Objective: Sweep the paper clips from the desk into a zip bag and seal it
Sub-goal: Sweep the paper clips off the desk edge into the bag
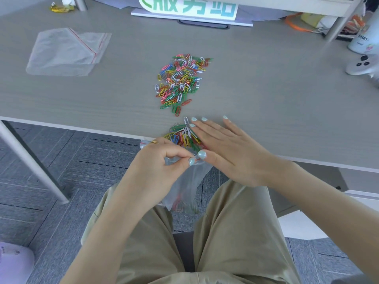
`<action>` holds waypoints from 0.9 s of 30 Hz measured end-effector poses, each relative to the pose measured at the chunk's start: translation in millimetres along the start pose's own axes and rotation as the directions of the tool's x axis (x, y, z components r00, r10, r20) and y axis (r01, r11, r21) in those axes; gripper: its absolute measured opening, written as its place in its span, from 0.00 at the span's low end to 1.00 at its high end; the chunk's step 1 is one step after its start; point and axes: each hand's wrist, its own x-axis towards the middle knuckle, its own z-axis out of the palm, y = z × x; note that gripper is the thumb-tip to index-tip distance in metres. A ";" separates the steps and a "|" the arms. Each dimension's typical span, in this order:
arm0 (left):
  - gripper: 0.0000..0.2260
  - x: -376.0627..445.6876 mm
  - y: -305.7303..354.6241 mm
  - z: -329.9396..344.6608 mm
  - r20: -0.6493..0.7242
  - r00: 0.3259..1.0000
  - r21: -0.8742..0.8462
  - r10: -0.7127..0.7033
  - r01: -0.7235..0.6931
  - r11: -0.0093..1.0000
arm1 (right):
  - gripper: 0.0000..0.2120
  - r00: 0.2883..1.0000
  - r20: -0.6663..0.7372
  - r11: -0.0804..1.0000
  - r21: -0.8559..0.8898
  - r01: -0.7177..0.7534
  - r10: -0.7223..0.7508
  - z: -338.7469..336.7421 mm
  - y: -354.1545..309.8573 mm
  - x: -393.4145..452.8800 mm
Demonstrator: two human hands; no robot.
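Observation:
A heap of coloured paper clips (180, 83) lies in the middle of the grey desk (266, 103). A smaller bunch of clips (181, 136) sits right at the desk's front edge. My right hand (225, 148) lies flat on the desk with fingers apart, its side against that bunch. My left hand (162, 160) pinches the rim of a clear zip bag (184, 187) held open just below the edge. The bag hangs down between my knees with a few clips at its bottom.
More clear zip bags with red seal strips (67, 51) lie at the desk's far left. A white sign with green characters (190, 9) stands at the back. A white controller (363, 65) and a bottle (363, 37) sit at the right. A metal desk leg (30, 160) slants at the left.

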 end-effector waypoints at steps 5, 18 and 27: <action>0.05 0.5 -0.7 -3.4 -0.008 1.000 0.009 0.010 -0.010 1.000 | 0.32 0.999 -0.037 0.983 0.180 0.034 -0.027 1.2 1.5 10.8; 0.04 -0.6 -2.7 -2.9 -0.022 1.000 -0.001 -0.008 0.008 1.000 | 0.24 1.000 0.001 0.706 0.708 -0.011 0.014 -7.2 -5.8 38.0; 0.04 -1.1 -2.5 -2.7 -0.034 0.999 -0.018 -0.017 0.016 1.000 | 0.25 0.997 -0.054 0.472 0.882 0.019 0.061 -5.8 -3.8 24.7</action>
